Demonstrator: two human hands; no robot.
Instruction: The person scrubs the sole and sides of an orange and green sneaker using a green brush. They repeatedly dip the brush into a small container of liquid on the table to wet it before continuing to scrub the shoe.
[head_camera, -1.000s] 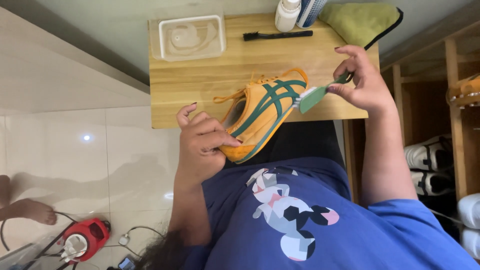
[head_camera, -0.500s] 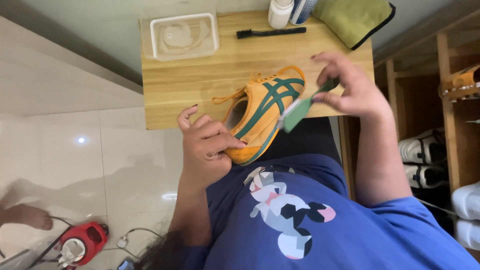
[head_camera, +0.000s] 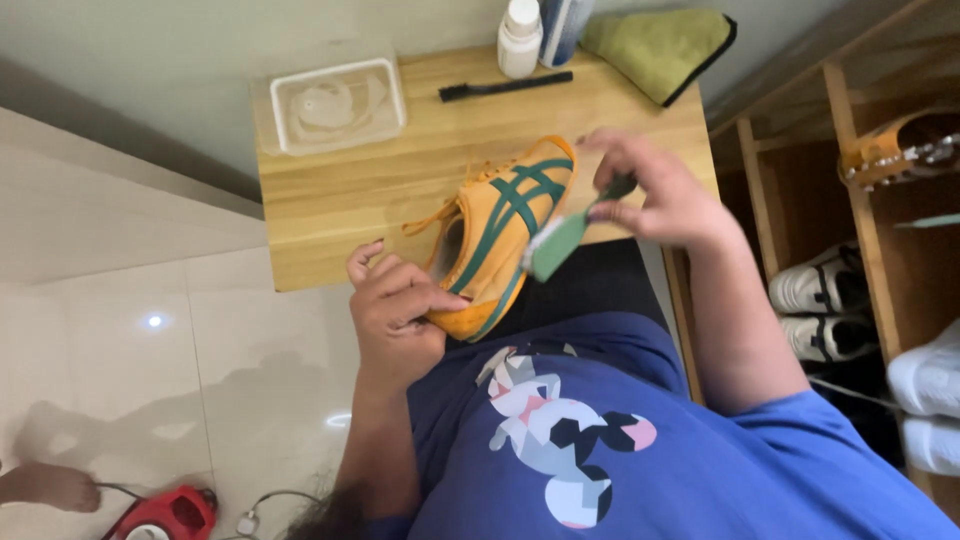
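An orange sneaker with green stripes (head_camera: 500, 225) is held tilted over the near edge of a wooden table (head_camera: 350, 200). My left hand (head_camera: 392, 315) grips its heel end from below. My right hand (head_camera: 665, 195) holds a small green brush with pale bristles (head_camera: 558, 243), and the brush head lies against the sneaker's side near the sole.
On the table stand a clear plastic tub (head_camera: 335, 105), a thin black brush (head_camera: 505, 87), a white bottle (head_camera: 520, 38) and a green cloth (head_camera: 660, 50). A wooden shoe rack with white sneakers (head_camera: 815, 285) is on the right. A red device (head_camera: 165, 512) and another person's foot (head_camera: 45, 487) are on the tiled floor.
My right hand has brought the green brush down and left, from beside the sneaker's toe onto its side. My left hand keeps its grip on the heel.
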